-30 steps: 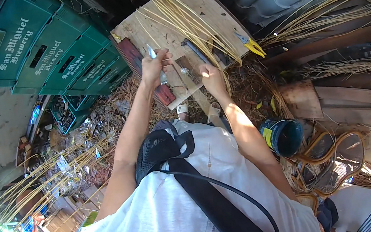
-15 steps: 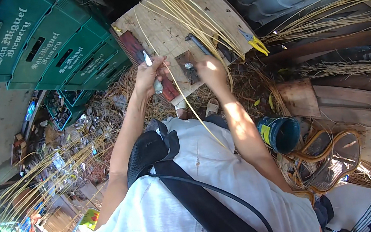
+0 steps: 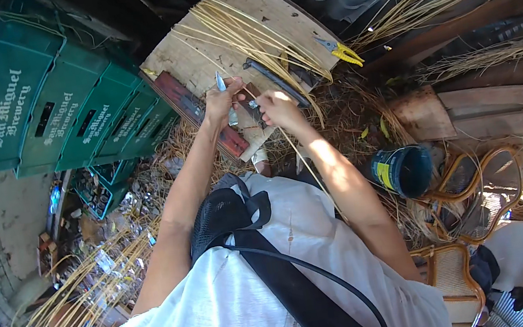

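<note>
My left hand [image 3: 223, 101] is closed around a knife [image 3: 220, 81], its bright blade pointing away from me and its pale handle showing below the fingers. A thin rattan strand [image 3: 288, 138] runs from the board past both hands and down beside my shirt. My right hand [image 3: 281, 110], fingers pinched, grips this strand close to the left hand. Between the hands, a small dark brown block [image 3: 252, 90] with a shiny metal piece sits on the wooden board [image 3: 297, 19]. Left of them lies a red-brown wooden strip [image 3: 177, 98]. A black bar-like tool [image 3: 276, 82] rests right of the block.
A bundle of rattan strands [image 3: 235, 29] crosses the board, with yellow-handled pliers [image 3: 346, 54] at its right edge. Green crates [image 3: 37, 109] are stacked at left. At right stand a dark bucket [image 3: 405, 171] and rattan-framed woven pieces [image 3: 493, 196]. Shavings and scraps litter the ground.
My right hand has come left toward the left hand and now pinches the strand. The left hand still holds the knife. The whole view has shifted slightly.
</note>
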Action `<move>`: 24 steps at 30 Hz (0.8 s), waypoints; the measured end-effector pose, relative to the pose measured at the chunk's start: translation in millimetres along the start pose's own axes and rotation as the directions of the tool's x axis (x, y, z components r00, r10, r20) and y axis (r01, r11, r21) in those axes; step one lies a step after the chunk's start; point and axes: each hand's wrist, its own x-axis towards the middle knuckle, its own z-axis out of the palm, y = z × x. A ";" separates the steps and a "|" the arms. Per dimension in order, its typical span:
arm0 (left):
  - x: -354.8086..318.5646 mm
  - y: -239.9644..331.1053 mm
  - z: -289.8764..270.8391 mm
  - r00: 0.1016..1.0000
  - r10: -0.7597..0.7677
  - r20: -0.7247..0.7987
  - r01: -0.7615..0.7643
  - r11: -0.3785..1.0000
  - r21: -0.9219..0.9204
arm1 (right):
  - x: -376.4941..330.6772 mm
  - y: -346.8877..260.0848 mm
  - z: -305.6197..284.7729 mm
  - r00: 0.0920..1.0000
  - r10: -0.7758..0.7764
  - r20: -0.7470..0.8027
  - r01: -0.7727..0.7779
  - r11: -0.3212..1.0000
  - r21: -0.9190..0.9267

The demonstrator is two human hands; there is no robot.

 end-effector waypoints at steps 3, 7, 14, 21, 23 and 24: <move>11.8 -1.3 -11.2 0.998 0.013 -0.065 -0.005 0.992 0.122 | 8.8 0.6 20.3 0.983 -0.064 -0.169 0.055 0.997 -0.062; 24.6 -5.1 -19.0 0.999 -0.002 -0.054 0.017 0.961 0.277 | 7.8 17.7 27.5 0.902 -0.364 -0.232 0.283 0.904 -0.321; -15.1 -10.0 -19.0 0.932 0.360 0.048 -0.222 0.458 0.861 | -18.7 30.2 21.5 0.891 -0.399 -0.216 0.186 0.755 -0.628; -25.9 -46.6 -13.2 0.902 0.231 0.366 -0.420 0.266 0.868 | -26.0 46.9 26.3 0.862 -0.455 -0.225 0.232 0.748 -0.622; -25.6 -51.6 -10.3 0.889 0.239 0.391 -0.442 0.217 0.870 | -27.4 50.6 22.7 0.858 -0.465 -0.221 0.238 0.739 -0.630; -24.7 -55.0 -10.1 0.887 0.229 0.400 -0.441 0.167 0.882 | -27.1 52.5 21.4 0.861 -0.464 -0.208 0.239 0.730 -0.640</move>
